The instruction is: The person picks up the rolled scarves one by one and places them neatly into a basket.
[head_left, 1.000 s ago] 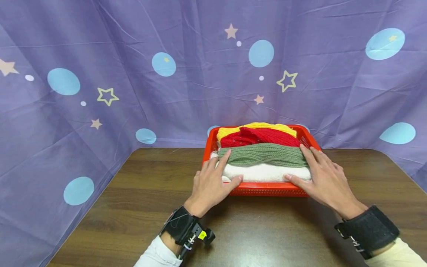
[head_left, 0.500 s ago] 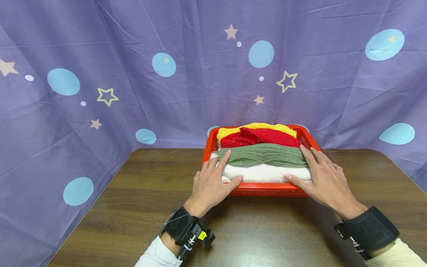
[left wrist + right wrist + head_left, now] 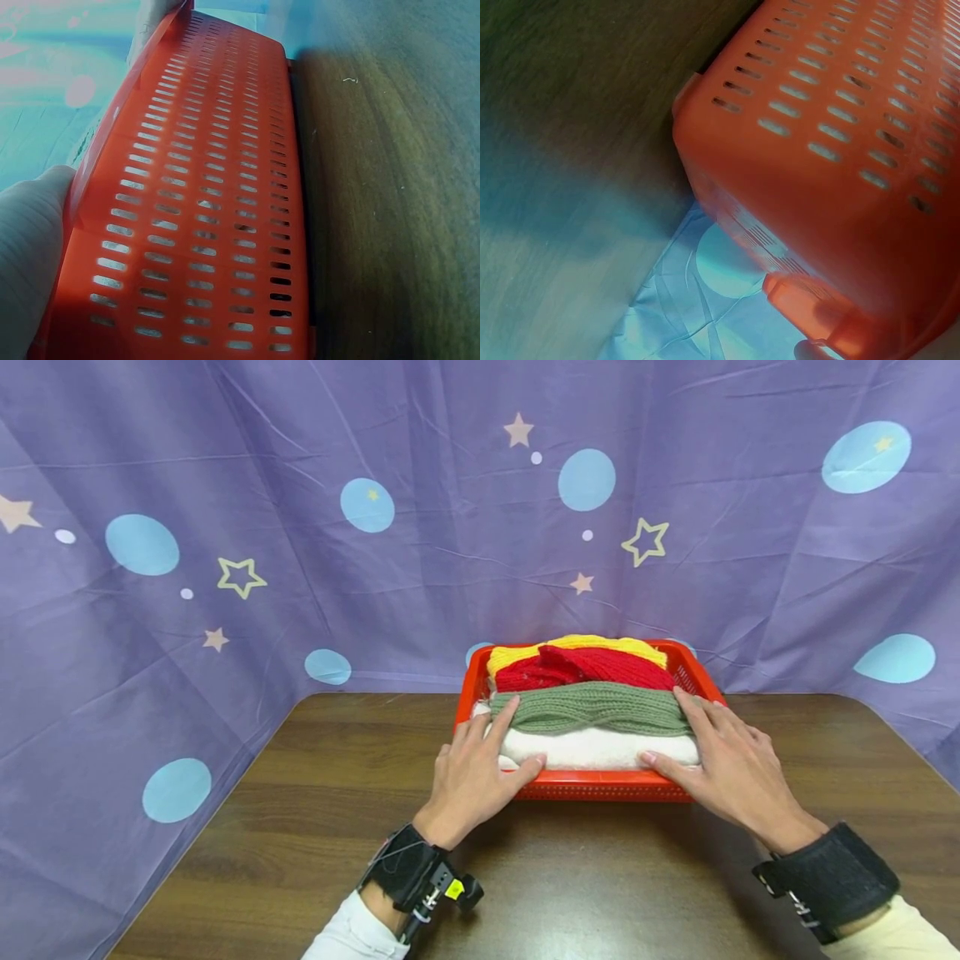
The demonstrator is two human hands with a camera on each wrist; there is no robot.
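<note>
A red plastic basket (image 3: 607, 788) stands at the table's far side, packed with folded knits. White fluffy fabric (image 3: 600, 748) lies nearest the front, then a green ribbed knit (image 3: 600, 708), a red knit (image 3: 607, 667) and a yellow knit (image 3: 585, 643). My left hand (image 3: 467, 783) rests over the front left corner, thumb on the front rim and fingers spread toward the left side. At the front right corner my right hand (image 3: 738, 772) lies likewise, its index fingertip touching the green knit's end. In the left wrist view, the slotted basket wall (image 3: 217, 187) shows beside my thumb (image 3: 30, 247).
The brown wooden table (image 3: 337, 810) extends before and beside the basket. A purple curtain (image 3: 420, 602) with stars and blue spots hangs right behind it. In the right wrist view, the basket's slotted wall (image 3: 817, 112) rises from the tabletop (image 3: 577, 150).
</note>
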